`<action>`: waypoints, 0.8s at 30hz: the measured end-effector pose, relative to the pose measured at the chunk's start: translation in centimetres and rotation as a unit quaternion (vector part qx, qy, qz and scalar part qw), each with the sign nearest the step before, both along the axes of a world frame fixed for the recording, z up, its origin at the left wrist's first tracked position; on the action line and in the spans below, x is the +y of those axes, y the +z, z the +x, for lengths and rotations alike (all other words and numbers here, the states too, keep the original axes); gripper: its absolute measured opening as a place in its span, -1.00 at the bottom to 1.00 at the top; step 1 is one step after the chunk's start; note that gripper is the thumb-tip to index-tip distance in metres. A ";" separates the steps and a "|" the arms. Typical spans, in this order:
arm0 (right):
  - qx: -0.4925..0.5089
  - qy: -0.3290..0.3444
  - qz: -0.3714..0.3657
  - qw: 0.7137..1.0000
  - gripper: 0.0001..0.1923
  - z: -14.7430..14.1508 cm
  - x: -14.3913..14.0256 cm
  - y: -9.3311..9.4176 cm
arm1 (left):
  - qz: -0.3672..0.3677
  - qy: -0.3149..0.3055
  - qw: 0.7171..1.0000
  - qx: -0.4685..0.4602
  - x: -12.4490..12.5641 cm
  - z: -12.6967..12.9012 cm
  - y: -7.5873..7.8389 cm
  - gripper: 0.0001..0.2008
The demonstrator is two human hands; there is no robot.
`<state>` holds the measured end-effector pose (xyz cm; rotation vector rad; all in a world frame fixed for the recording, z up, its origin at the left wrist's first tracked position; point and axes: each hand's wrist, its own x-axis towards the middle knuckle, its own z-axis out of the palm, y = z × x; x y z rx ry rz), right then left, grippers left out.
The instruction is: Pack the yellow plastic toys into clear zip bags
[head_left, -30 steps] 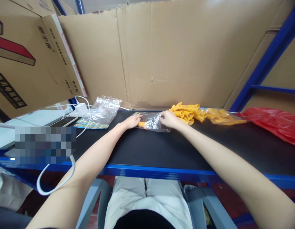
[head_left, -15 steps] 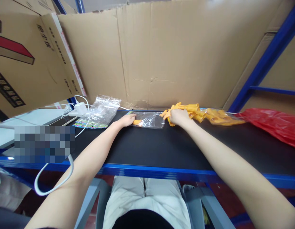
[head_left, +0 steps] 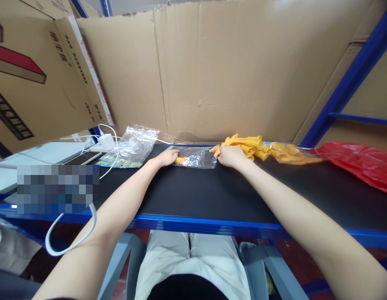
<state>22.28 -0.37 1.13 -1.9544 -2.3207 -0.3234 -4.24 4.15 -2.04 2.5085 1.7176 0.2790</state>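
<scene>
On the black table top lies a clear plastic bag point(head_left: 199, 158) with a piece of yellow-orange plastic point(head_left: 181, 160) inside it. My left hand point(head_left: 168, 158) is closed over the bag's left end. To the right is a heap of yellow-orange plastic pieces point(head_left: 255, 146) with flared, hollow ends and finger-like tips. My right hand point(head_left: 232, 156) sits at the heap's left front, its fingers curled down on a piece beside the bag's right edge. The fingertips of that hand are partly hidden.
More orange pieces fill a clear bag point(head_left: 288, 153) at right, with a red plastic bag point(head_left: 355, 164) beyond. Clear packs with a colourful printed strip point(head_left: 127, 160), a phone point(head_left: 82, 158), a white charger point(head_left: 106, 143) and cables lie left. Cardboard point(head_left: 193, 75) stands behind.
My right hand has moved slightly down and left, from on top of the orange heap to its front by the bag. My left hand and the bag are in the same place.
</scene>
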 end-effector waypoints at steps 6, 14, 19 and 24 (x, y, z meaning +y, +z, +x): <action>-0.023 0.014 -0.031 0.999 -0.71 -0.5 -0.8 0.6 | -0.002 -0.001 1.000 -0.002 -0.1 0.0 0.0 -0.47; -0.015 -0.023 -0.080 0.996 -0.61 -1.6 -1.6 0.4 | 0.002 -0.005 1.000 -0.007 0.0 0.0 0.0 -0.49; 0.053 -0.030 -0.075 0.995 -0.51 -0.7 -0.5 0.1 | 0.003 -0.007 1.000 -0.003 -0.1 0.1 0.0 -0.49; 0.137 -0.045 -0.023 0.989 -0.57 0.2 0.7 0.4 | 0.004 -0.006 1.000 -0.002 -0.1 0.1 0.0 -0.49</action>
